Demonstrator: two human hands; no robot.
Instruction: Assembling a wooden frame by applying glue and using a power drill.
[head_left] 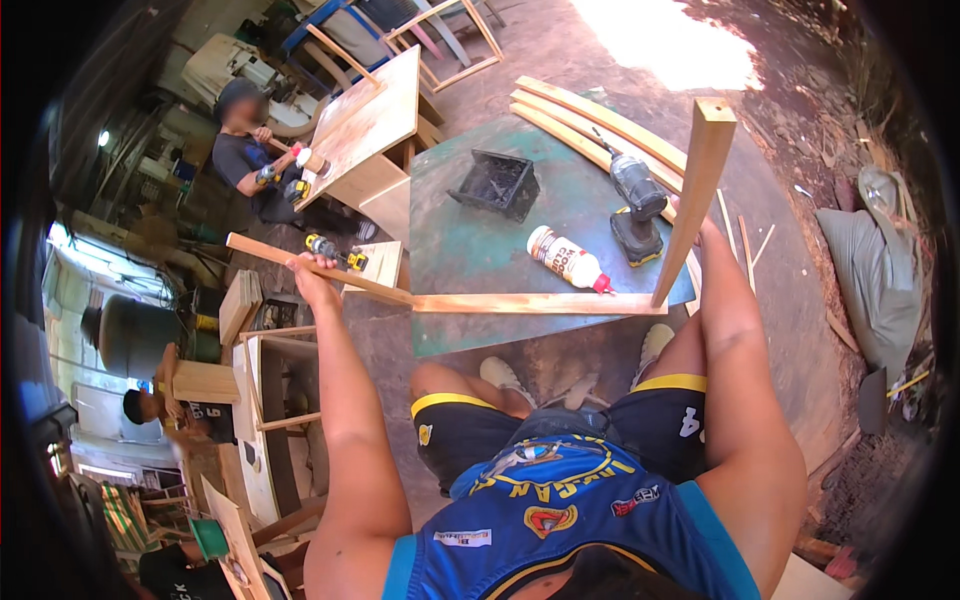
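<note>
A three-sided wooden frame [540, 304] is in front of me, its middle strip lying along the near edge of the green-topped table [470, 335]. My left hand [314, 276] has its fingers closed round the frame's left strip, out past the table. At the right, a longer strip rises toward me, and my right hand [706, 232] grips it from behind; that strip covers most of those fingers. Between the two sides lies a white glue bottle [566, 258] with a red cap. A cordless drill [637, 190] rests beside the right strip.
A black open bin [495, 185] and several long wooden strips [600, 125] are on the table. At the far left, a co-worker [245, 140] holds a bottle at a plywood cabinet [370, 110]. Another drill [335, 252] is near my left hand. Grey sacks [875, 270] lie at right.
</note>
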